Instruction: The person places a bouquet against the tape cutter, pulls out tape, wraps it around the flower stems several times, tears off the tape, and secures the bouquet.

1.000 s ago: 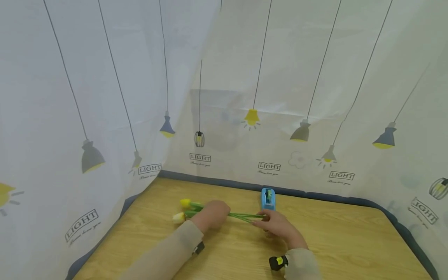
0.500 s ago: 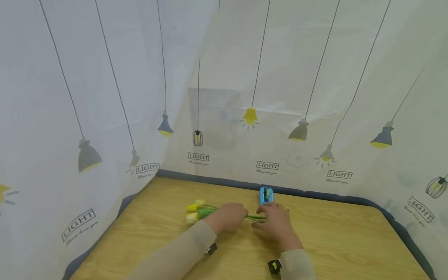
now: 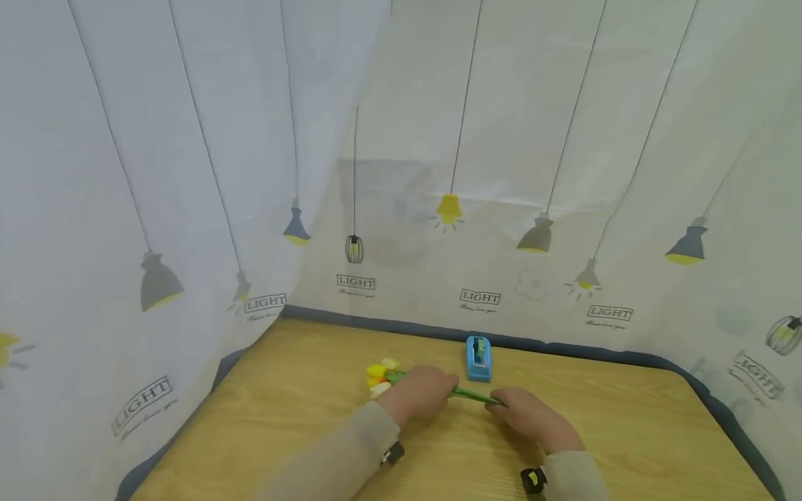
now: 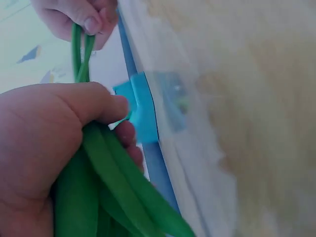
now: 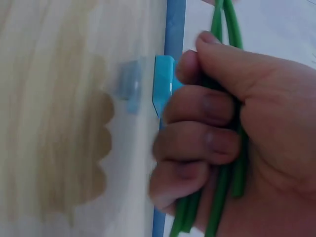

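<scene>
A bunch of tulips (image 3: 378, 371) with yellow, white and orange heads lies across both hands, heads toward the left. My left hand (image 3: 421, 391) grips the stems just below the heads; in the left wrist view its thumb and fingers wrap the broad green leaves (image 4: 116, 173). Farther right, my right hand (image 3: 531, 417) holds the lower stems. The right wrist view shows its fingers curled round several thin green stems (image 5: 238, 173), whose cut ends stick out below the palm. A short length of stem (image 3: 471, 394) shows between the hands.
Behind the hands, a blue tape dispenser (image 3: 479, 367) stands on the wooden table (image 3: 626, 417) near its back edge. A pale curtain (image 3: 401, 209) printed with lamps surrounds the table, with a dark blue strip (image 3: 388, 325) along its bottom.
Both hands and the tulips have moved right. My right hand loosened its fingers half a second ago and now grips the stems farther right. An orange head now shows, and the dispenser is fully visible.
</scene>
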Demonstrator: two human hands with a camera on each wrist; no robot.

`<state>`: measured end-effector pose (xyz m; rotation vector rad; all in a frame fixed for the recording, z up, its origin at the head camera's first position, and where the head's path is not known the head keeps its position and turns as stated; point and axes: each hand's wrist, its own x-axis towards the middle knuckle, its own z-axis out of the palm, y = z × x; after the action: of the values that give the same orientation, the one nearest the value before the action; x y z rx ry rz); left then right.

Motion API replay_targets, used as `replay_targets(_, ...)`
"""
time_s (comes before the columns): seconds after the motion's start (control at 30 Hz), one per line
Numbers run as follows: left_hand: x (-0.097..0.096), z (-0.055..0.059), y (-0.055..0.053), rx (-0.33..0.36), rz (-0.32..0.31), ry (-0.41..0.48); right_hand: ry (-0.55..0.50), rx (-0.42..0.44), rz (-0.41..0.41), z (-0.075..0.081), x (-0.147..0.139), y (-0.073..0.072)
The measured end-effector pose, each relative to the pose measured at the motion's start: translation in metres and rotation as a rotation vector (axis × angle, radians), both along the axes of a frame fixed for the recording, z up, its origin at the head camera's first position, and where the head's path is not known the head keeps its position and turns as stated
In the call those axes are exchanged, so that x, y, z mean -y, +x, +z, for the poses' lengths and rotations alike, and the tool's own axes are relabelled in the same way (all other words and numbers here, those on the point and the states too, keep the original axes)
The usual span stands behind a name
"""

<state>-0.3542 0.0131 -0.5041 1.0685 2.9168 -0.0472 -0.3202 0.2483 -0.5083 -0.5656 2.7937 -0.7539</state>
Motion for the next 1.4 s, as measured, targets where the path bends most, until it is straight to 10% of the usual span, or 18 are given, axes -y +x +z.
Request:
replay_targets(0.57, -0.004, 0.004, 0.033, 0.125, 0.101, -0.018, 0.159, 0.121, -0.006, 0.016, -0.007, 0.014)
replay_targets(1.0, 0.001, -0.007, 0.037, 0.073, 0.076, -0.014, 0.132, 0.088, -0.114, 0.020, 0.006, 0.022)
replay_targets(1.4, 0.008, 0.014, 0.023, 0.187, 0.030, 0.102, 0.108, 0.028, -0.098, 0.028, 0.000, 0.018)
